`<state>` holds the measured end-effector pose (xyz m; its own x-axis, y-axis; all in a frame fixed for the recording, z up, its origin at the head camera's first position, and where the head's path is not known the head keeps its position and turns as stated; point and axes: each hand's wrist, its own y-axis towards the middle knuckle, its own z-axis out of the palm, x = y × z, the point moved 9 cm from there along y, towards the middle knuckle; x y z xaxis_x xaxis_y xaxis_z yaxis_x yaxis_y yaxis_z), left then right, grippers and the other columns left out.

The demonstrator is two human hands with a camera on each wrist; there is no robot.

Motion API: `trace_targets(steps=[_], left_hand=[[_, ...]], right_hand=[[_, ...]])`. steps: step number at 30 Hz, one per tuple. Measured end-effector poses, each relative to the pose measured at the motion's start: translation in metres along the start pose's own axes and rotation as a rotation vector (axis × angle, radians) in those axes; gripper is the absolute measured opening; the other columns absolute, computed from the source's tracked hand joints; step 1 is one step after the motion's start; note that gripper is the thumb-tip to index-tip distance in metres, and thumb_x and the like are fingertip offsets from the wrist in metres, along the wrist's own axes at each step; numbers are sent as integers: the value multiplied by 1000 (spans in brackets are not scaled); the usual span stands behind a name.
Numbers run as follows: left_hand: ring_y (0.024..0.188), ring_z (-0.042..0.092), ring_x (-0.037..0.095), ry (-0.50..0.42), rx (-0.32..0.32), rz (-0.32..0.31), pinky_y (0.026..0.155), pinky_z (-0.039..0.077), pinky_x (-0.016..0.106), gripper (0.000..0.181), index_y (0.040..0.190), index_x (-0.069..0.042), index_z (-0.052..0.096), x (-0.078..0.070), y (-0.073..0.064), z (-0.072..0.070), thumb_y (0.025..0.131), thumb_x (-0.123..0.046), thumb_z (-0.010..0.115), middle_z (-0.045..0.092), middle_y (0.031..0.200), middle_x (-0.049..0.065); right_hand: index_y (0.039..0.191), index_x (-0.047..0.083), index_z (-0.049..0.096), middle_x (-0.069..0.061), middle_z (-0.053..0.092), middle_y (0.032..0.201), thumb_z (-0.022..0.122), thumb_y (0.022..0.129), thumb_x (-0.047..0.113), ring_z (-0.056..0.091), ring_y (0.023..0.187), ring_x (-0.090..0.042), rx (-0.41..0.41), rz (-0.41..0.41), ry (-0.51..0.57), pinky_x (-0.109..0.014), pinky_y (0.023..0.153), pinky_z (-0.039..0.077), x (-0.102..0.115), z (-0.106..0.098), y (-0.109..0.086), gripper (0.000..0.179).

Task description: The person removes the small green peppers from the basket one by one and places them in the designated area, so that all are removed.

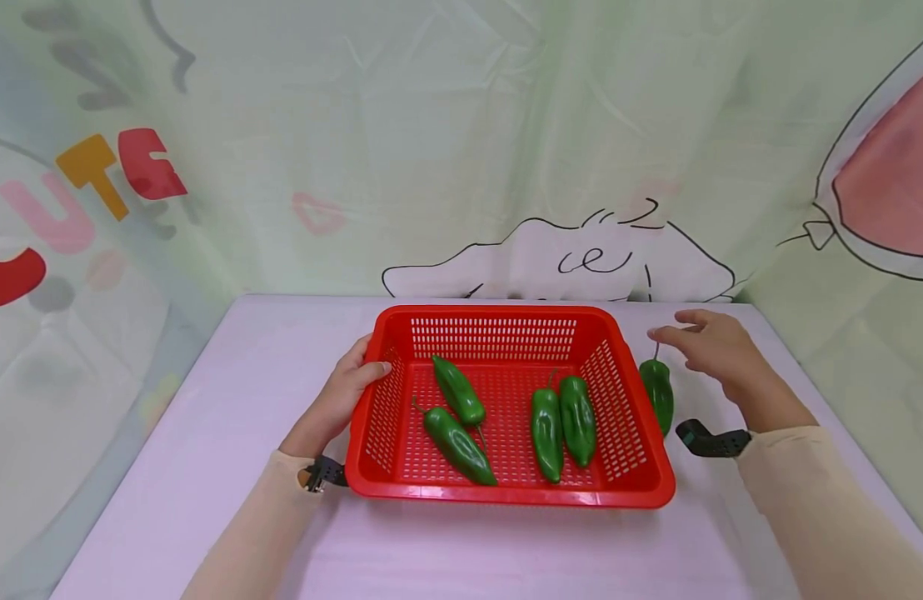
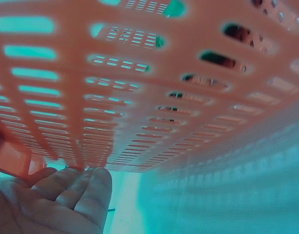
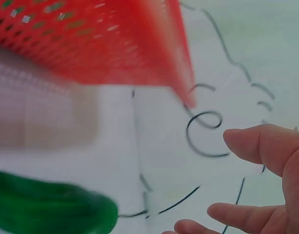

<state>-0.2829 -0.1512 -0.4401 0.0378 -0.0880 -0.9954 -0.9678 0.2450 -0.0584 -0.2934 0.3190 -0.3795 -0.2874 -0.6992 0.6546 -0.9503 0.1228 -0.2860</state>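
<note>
My left hand (image 1: 349, 392) grips the left rim of a red plastic basket (image 1: 506, 498), thumb over the rim and fingers along the outer wall. The left wrist view looks up at the slotted underside of the basket (image 2: 139, 117), which is lifted off the table. Inside lie green peppers: a pair on the left (image 1: 459, 446) and a pair on the right (image 1: 547, 433). Just outside the right wall is another green pepper (image 1: 659, 396), its stem pointing away. Close by that stem, my right hand (image 1: 720, 346) has thumb and fingers spread; in the right wrist view they are apart from the pepper (image 3: 56, 204).
The table (image 1: 229, 400) has a pale lilac cover. Behind it hangs a light curtain (image 1: 461, 150) with printed letters and line drawings, and it continues along both sides. A dark strap (image 1: 712, 440) sits on the right wrist.
</note>
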Motion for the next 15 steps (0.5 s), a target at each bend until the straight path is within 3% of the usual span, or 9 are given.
trace_targets(steps=[15], left_hand=[[120,65,47,-3,4,0,86,63,50,63,162,-18,28,-1,0,0,105,-13,53,52,149,20]], right_hand=[[163,-2,24,-36,40,154,60,102,46,53,127,-52,-67,-173,65,-65,102,52,66,2,-30,85]])
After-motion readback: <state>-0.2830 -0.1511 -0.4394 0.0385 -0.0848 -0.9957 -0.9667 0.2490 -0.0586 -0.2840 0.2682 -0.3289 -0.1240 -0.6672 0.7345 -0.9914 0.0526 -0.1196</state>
